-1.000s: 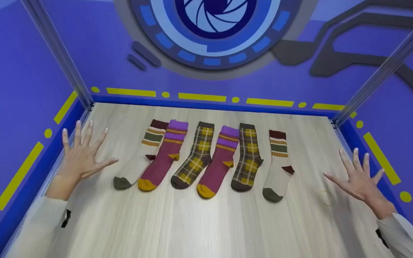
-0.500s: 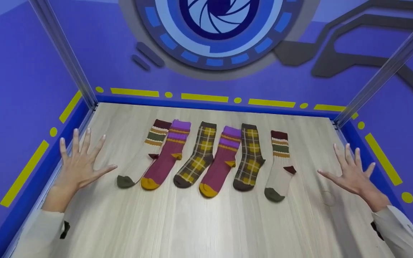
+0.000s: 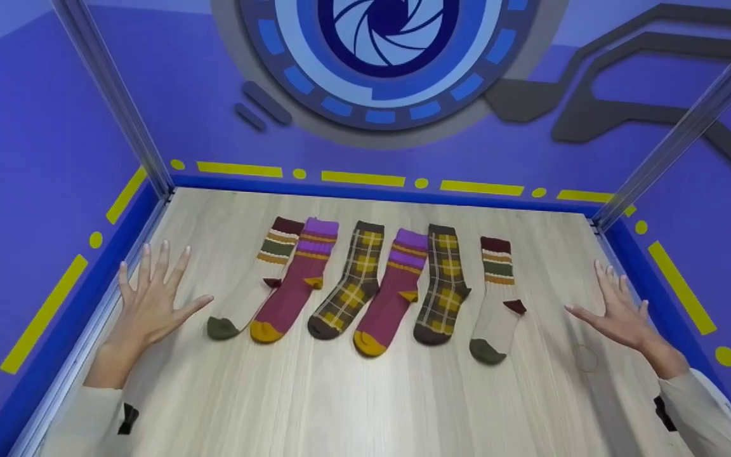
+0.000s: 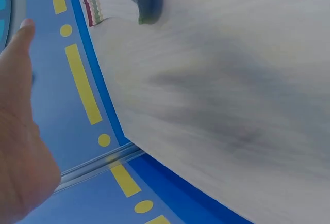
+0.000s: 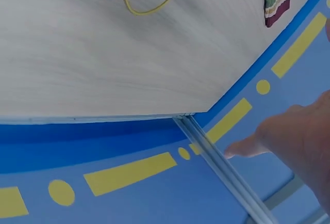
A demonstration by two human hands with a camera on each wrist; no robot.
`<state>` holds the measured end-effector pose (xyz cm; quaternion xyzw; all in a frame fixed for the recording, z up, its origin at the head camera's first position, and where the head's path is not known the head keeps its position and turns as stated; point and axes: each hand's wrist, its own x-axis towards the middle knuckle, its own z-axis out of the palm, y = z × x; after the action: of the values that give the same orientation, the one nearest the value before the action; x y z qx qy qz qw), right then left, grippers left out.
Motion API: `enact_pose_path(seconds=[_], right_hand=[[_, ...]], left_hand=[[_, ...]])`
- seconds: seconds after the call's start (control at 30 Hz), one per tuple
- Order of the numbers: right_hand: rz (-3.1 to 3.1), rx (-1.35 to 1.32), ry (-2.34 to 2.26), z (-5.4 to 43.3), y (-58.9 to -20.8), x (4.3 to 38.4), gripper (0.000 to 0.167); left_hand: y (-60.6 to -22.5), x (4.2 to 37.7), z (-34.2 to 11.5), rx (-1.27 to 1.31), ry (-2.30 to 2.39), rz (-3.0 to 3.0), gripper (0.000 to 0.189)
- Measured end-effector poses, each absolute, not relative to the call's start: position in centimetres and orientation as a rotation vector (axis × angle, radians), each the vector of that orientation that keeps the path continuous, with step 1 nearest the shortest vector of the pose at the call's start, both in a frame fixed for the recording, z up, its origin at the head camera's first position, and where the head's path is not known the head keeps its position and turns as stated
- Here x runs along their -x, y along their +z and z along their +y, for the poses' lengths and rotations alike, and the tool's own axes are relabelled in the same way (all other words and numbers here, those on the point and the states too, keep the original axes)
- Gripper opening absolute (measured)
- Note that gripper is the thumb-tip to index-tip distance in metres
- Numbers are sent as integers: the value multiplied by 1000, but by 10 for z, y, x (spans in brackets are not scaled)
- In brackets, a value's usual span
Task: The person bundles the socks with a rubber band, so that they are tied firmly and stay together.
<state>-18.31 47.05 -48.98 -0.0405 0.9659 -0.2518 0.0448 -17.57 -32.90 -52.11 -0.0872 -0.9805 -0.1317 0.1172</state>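
Several socks lie flat in a row on the wooden table. From the left come a cream striped sock (image 3: 242, 292), a maroon and purple sock (image 3: 292, 285), a plaid sock (image 3: 349, 282), another maroon and purple sock (image 3: 391, 295), another plaid sock (image 3: 443, 285) and another cream striped sock (image 3: 495, 304). My left hand (image 3: 153, 304) hovers with spread fingers left of the row, holding nothing. To the right of the row, my right hand (image 3: 619, 314) is raised too, its fingers extended and nothing held. Each wrist view shows only part of its hand.
A thin yellow loop (image 5: 147, 12) lies on the table (image 3: 340, 412) near my right hand. Blue panels with yellow marks wall the back (image 3: 181, 114) and both sides. Metal posts (image 3: 108, 95) stand at the back corners.
My left hand has shifted slightly right. My right hand has moved slightly left and turned, its fingers closer together. The socks have stayed in place; the head view has shifted a little.
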Motion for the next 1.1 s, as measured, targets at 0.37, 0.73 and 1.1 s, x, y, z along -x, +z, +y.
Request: enact_pose_path(seconds=[0.37, 0.73, 1.1], right_hand=[[2747, 79, -1068, 462, -489, 190, 107], [2742, 82, -1106, 443, -485, 202, 90], [2708, 162, -1227, 395, -498, 233, 69]], left_hand=[[-519, 169, -324, 219, -554, -2832, 96], [-522, 165, -317, 129, -922, -2866, 86], [-539, 159, -309, 117, -1098, -2807, 73]])
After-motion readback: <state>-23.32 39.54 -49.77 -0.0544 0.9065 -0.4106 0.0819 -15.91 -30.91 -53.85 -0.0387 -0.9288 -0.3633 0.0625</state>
